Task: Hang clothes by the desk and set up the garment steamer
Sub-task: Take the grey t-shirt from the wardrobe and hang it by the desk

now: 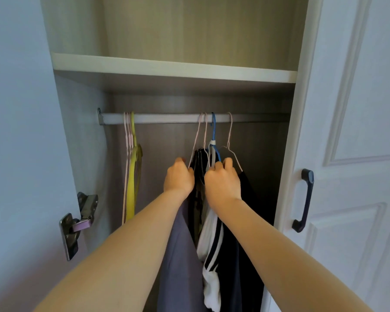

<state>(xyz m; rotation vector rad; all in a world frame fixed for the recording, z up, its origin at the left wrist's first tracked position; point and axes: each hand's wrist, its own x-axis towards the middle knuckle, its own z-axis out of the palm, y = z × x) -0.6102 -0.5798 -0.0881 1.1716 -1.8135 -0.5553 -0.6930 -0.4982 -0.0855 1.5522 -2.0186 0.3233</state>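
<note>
Clothes hang in a tight group from a grey rail (167, 118) inside an open wardrobe. A grey-purple garment (180, 262) hangs farthest left, directly below the left hand (178, 176). A dark garment (199, 172) sits between the two hands. A white garment with dark stripes (212, 251) falls below the right hand (222, 180), and a dark navy garment (245, 221) hangs just to that hand's right.

The left hand is curled at the shoulder of a pale pink wire hanger (197, 136); whether it grips wire or cloth cannot be told. The right hand is closed round the lower arm of a blue hanger (214, 136), whose hook runs up from the knuckles to the rail. A pale wire hanger (229, 131) rises just right of the right hand.

Well to the left of the left hand, a yellow hanger (133, 167) and several pink ones hang without clothes.
</note>
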